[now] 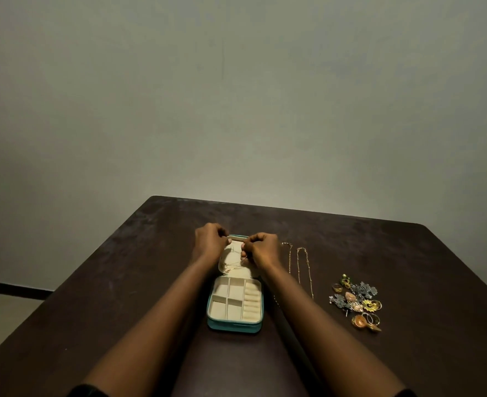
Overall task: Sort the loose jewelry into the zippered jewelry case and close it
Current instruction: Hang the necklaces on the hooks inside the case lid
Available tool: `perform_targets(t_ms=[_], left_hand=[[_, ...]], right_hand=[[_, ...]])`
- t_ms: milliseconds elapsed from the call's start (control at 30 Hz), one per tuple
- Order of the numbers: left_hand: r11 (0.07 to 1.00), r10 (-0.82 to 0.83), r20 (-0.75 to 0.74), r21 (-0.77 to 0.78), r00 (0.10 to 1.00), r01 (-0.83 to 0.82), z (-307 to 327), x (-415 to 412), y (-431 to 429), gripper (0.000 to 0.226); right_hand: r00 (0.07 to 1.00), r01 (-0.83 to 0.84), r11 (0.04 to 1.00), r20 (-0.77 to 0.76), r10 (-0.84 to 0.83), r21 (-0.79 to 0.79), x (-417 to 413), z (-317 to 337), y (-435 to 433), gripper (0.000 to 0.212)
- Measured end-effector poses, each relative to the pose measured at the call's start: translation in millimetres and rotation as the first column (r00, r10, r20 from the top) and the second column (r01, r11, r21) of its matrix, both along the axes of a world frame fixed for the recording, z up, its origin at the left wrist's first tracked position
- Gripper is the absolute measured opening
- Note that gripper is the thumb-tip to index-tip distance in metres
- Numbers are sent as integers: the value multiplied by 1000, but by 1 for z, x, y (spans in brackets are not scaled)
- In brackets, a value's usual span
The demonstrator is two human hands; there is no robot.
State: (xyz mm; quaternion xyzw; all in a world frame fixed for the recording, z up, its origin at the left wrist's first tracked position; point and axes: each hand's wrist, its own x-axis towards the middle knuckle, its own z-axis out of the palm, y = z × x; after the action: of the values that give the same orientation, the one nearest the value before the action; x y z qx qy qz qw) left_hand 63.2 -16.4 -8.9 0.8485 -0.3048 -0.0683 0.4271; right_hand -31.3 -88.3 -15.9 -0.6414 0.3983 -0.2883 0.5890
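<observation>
Dark brown table (122, 282) against a plain grey-green wall. Jewelry case (234, 325) sits mid-table, teal shell, unzipped and laid flat; the near half shows cream compartments and ring rolls, which look unfilled.

Lid (236, 272) lies back on the far side. A thin chain (231, 265) is draped across its lining.

Left hand (209, 242) has its fingers curled at the lid's far-left corner. Right hand (262, 249) has its fingers curled at the far-right, pinching the chain's upper end. The left looks to pinch the other end, though the link itself is too fine to make out.

Two necklaces (305, 270) lie stretched out just right of the case. A heap of rings and earrings (356, 302) lies further right, well apart.

Risks, as judged:
- Fine chain slips the pinch before it catches on the lid's fastening, then drops in a knot over its own pendant.
- Forearms pass close over both sides of the case, and the right one is near the closest necklace — a drag back could sweep it off line or toward the edge.
- Heap is tangled, so lifting one piece may pull others with it.
- Zipping with slack chain loose in the lid risks pinching it in the teeth.
</observation>
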Motion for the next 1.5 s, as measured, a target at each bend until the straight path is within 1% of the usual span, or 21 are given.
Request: perform_targets(t_ms=[67,100,167,233,300,367,500,633,733,867,967,1100,1200,1267,1333,1400,1433,1467,1500], left_hand=[[1000,26,51,-11,998,-25,-6,0,-5,15],[999,34,73,-5,997,-34,-8,-1,-6,15],[998,45,115,38,992,-50,-9,-1,-9,11],[993,45,163,98,986,-62,-11,-2,-11,11],[986,55,207,145,977,-86,-14,-2,-14,11],[982,67,229,159,971,-105,-18,0,-17,12],[975,84,216,183,973,-125,-22,4,-23,15],[968,67,188,226,980,-109,-22,8,-28,17],[959,36,195,271,980,-89,-20,8,-27,15],[937,28,207,334,978,-97,-15,3,-24,16],[916,17,188,390,982,-90,-11,-1,-18,14],[890,13,162,448,987,-85,-5,-5,-11,19],[914,96,88,386,991,-123,-3,0,-6,20],[946,145,9,291,989,-141,-4,6,-3,24],[957,152,-89,261,984,-124,-7,10,-1,28],[975,104,-269,217,957,-45,-10,14,-1,35],[991,53,-392,136,918,1,-12,14,0,37],[999,-4,-510,42,860,29,-10,10,1,36],[999,-43,-590,-33,807,30,-8,7,3,32]], right_hand=[[999,30,996,-38,-34,-87,7,-7,-3,30],[996,34,986,-78,-48,-163,9,-10,-5,28],[978,5,942,-193,-74,-336,14,-14,-7,21],[955,-54,883,-282,-91,-467,17,-18,-7,21],[936,-108,839,-340,-96,-534,19,-23,-6,24],[913,-171,792,-397,-97,-586,20,-25,-4,24],[836,-337,719,-545,-70,-608,25,-25,-5,23],[799,-381,698,-595,-81,-607,28,-25,-3,27],[791,-381,678,-601,-113,-629,26,-27,-3,28],[802,-362,668,-583,-132,-650,22,-30,1,28],[822,-346,682,-559,-110,-644,20,-29,4,29],[856,-341,676,-513,-64,-653,16,-25,6,25],[884,-311,710,-467,-29,-632,13,-21,5,24],[905,-296,736,-425,12,-609,12,-20,4,22],[918,-292,753,-395,46,-589,11,-19,4,22],[928,-286,762,-368,68,-580,11,-19,4,22],[933,-282,766,-351,78,-578,10,-18,5,22],[937,-279,768,-337,88,-576,9,-17,5,23],[941,-278,770,-325,98,-574,9,-16,5,22]])
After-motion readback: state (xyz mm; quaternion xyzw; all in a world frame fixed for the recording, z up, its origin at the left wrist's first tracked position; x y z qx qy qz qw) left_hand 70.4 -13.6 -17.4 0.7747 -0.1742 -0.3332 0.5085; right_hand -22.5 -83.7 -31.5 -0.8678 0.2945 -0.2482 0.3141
